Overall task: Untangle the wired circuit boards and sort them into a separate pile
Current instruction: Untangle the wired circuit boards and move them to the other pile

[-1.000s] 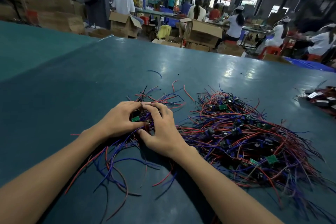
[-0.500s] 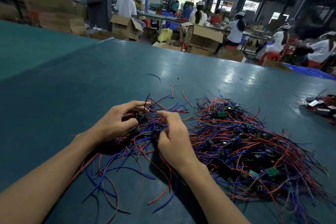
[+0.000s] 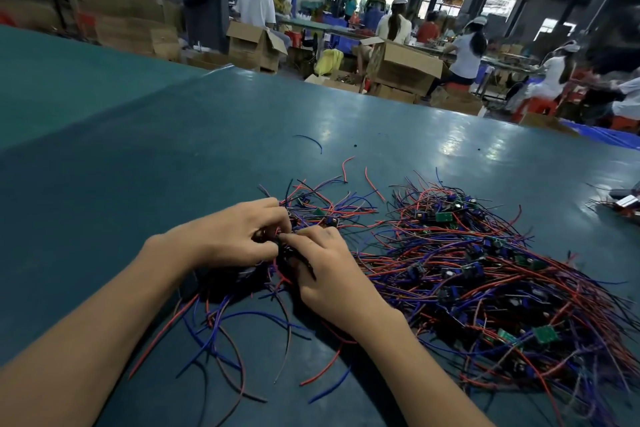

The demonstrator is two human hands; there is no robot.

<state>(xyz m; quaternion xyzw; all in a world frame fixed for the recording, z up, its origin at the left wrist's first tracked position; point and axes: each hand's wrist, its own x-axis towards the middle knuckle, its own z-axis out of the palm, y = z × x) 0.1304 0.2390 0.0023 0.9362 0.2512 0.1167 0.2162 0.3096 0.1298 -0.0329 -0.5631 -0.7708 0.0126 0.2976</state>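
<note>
The wired circuit board you are working on sits pinched between your two hands, at the near edge of the small sorted bundle just left of the big tangle. Your left hand has its fingers curled tight around the dark board and its wires; your right hand has thumb and forefinger closed narrow on the same knot, fingertips of both hands nearly touching. Red and blue leads trail toward you across the green table. The risk, as I judge it, is pulling hard while a lead is looped through neighbours: you could tear a wire from its solder joint, or drag untangled boards back into the main heap.
</note>
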